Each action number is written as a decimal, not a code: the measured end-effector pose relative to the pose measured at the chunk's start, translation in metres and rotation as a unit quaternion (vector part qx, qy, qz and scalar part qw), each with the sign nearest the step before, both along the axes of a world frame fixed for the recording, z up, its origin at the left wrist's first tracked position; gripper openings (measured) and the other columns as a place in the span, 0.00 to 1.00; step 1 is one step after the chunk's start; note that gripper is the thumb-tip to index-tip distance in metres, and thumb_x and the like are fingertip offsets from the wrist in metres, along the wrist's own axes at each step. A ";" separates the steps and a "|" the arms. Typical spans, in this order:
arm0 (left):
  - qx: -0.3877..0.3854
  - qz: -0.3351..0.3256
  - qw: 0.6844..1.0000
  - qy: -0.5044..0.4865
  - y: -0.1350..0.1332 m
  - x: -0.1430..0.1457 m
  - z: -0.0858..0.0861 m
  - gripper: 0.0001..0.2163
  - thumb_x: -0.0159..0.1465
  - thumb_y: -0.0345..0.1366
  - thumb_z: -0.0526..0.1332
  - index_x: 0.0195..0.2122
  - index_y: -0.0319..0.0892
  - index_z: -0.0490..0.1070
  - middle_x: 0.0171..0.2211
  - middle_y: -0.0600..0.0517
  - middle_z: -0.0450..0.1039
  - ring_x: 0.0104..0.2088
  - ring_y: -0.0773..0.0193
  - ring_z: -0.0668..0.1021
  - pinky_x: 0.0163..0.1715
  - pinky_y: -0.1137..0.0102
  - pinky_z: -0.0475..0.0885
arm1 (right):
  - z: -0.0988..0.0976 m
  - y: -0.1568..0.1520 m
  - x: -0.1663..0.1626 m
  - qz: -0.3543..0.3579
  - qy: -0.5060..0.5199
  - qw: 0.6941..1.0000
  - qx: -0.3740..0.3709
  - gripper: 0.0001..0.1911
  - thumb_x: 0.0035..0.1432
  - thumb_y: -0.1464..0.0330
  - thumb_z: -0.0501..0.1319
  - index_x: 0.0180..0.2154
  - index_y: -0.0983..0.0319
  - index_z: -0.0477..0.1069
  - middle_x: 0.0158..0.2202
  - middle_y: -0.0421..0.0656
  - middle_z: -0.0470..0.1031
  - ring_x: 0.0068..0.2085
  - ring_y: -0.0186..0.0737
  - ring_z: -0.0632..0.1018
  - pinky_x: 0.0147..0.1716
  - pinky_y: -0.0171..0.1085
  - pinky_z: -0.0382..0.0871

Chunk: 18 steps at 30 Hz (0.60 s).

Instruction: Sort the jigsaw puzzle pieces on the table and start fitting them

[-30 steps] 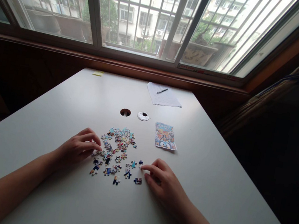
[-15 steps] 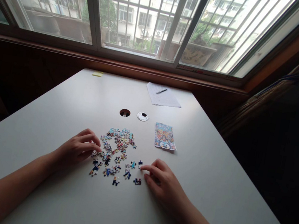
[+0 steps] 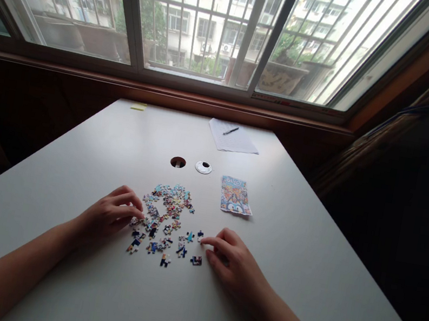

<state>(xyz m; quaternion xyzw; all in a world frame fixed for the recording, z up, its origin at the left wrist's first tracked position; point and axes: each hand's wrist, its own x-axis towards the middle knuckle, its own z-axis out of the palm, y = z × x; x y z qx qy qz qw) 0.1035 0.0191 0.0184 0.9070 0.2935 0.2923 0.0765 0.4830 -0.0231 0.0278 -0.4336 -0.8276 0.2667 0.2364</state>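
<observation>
Toward the near edge of the tabletop [image 3: 304, 263], about midway between its left and right edges, lies a heap of small puzzle pieces [image 3: 168, 205]. Some seem joined into a patch, though they are too small to be sure. Nearer the edge, a scatter of loose pieces [image 3: 165, 245] lies spread apart, which I judge lets each be seen and picked singly.

The left hand [image 3: 109, 215] rests palm-down at the heap's left side, fingers bent, tips touching the outermost pieces; whether it pinches one cannot be told. The right hand [image 3: 233, 262] lies at the scatter's right side, index finger stretched so its tip meets a single blue piece [image 3: 200, 234], the other fingers curled under, gripping nothing. Both forearms lie low over the tabletop, likely to steady such fine handling.

Just beyond the right hand, a printed colour picture [image 3: 235, 195] lies flat and face up, near the heap — probably so that it can be glanced at. Farther toward the far edge are a round cable hole [image 3: 178, 162] and its cap [image 3: 203, 167] just beside it, well apart from the pieces. At the far edge lie a sheet of paper [image 3: 238, 141] with a pen [image 3: 231, 130] on it and a yellow note [image 3: 138, 106] — out of the hands' way, below the window [image 3: 205, 16].
</observation>
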 end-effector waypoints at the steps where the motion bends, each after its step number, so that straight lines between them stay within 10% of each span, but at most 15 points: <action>1: 0.000 0.000 1.000 0.000 0.000 0.000 0.000 0.14 0.66 0.22 0.59 0.45 0.48 0.76 0.41 0.49 0.75 0.44 0.60 0.72 0.44 0.65 0.70 | 0.000 0.000 0.000 0.000 0.000 1.000 0.001 0.13 0.66 0.70 0.58 0.49 0.55 0.77 0.40 0.46 0.71 0.40 0.41 0.74 0.41 0.41 0.71; 18: 0.000 0.008 1.000 -0.001 0.000 0.000 0.001 0.13 0.66 0.23 0.59 0.44 0.47 0.77 0.40 0.49 0.75 0.44 0.60 0.72 0.44 0.65 0.70 | 0.000 0.000 0.001 0.002 -0.003 1.000 0.003 0.14 0.66 0.71 0.58 0.49 0.55 0.77 0.40 0.46 0.71 0.41 0.41 0.74 0.42 0.41 0.71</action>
